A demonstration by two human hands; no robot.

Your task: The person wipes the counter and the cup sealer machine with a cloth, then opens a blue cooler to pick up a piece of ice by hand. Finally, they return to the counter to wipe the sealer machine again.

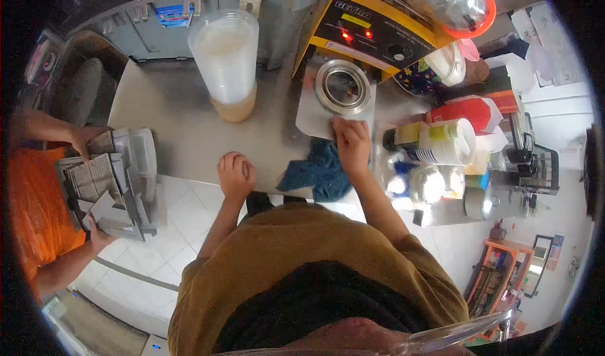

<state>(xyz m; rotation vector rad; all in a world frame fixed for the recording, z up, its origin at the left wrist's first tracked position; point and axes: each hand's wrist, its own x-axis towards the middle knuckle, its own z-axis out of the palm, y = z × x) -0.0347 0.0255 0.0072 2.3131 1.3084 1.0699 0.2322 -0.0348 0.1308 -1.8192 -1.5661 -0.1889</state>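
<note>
Silvery tray (310,115) meets the right hand (353,145), grip unclear; the left hand (237,176) curls closed.

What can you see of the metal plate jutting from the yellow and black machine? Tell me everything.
The metal plate is flat and silvery, with a rounded front left corner. It lies in front of the machine, below the black panel, and bears a shiny, stepped ring around a dark round opening; what is inside is unclear. Your curled right hand is at its front edge, seemingly touching it, though the exact contact is hidden.
</note>
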